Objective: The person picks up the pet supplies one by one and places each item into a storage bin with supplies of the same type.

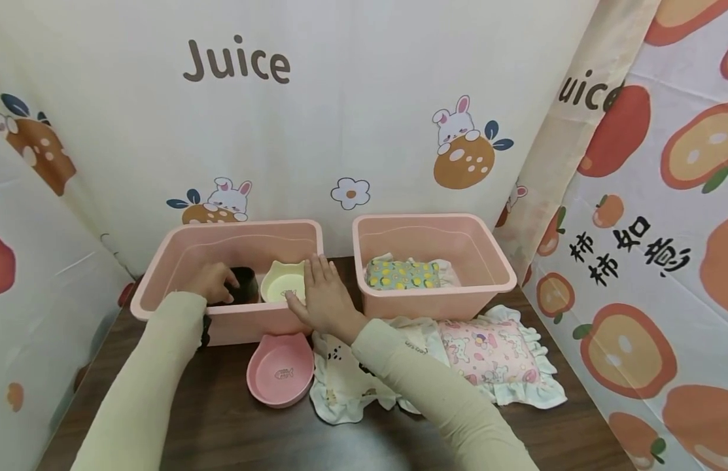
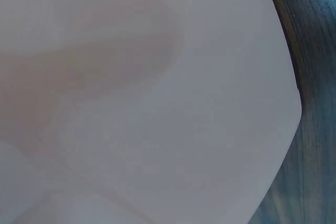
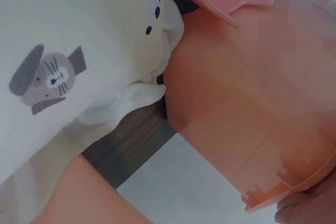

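My left hand reaches into the left pink bin and pinches the rim of a dark bowl. Beside that bowl in the bin sits a pale yellow cat-eared bowl with a fish-bone print. My right hand lies with straight fingers on the bin's right rim; its fingertips show at the rim in the right wrist view. On the table in front of the bin is a pink cat-eared bowl. The left wrist view is mostly filled by a blurred pale pink surface.
A second pink bin on the right holds a lemon-print pillow. In front of it lie a cream animal-print pillow and a pink ruffled pillow on the dark wooden table. Printed curtains stand behind and at both sides.
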{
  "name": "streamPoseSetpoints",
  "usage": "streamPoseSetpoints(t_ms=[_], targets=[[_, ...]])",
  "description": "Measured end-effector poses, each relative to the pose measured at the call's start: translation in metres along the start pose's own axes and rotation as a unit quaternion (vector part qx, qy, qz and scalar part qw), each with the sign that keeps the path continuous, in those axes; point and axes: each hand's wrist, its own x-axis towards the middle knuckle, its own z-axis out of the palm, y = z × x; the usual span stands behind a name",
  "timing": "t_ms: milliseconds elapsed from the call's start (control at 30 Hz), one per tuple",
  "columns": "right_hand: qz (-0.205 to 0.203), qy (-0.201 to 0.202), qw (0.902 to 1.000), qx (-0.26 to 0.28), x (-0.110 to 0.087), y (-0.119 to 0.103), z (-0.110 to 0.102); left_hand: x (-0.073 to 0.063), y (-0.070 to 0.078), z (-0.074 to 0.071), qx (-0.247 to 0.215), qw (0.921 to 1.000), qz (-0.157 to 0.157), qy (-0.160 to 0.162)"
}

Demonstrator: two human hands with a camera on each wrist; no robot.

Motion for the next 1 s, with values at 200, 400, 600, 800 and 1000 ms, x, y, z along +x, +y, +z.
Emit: streamPoseSetpoints(t_ms=[200, 400, 600, 800, 1000], targets=[[-0.004, 0.011, 0.9999, 0.004, -0.0023, 0.0002, -0.0009, -0.0002, -0.0001, 0.0027, -0.04, 0.999, -0.017, 0.003], [-0.003, 0.007, 1.0, 0.005, -0.0016, 0.0001, -0.0007, 0.0002, -0.0012, 0.0057, -0.055, 0.9973, -0.048, 0.003], [0.004, 0.005, 1.0, 0.0, -0.0012, -0.0001, -0.0009, 0.0016, -0.0032, 0.0072, -0.057, 0.9965, -0.058, 0.017], [0.009, 0.006, 0.9999, -0.003, -0.0003, -0.0009, 0.0009, -0.0016, -0.0013, 0.0047, -0.07, 0.9944, -0.075, 0.027], [0.011, 0.004, 0.9999, -0.004, -0.0007, -0.0017, 0.002, -0.0066, 0.0014, 0.0013, -0.127, 0.9893, -0.066, -0.029]])
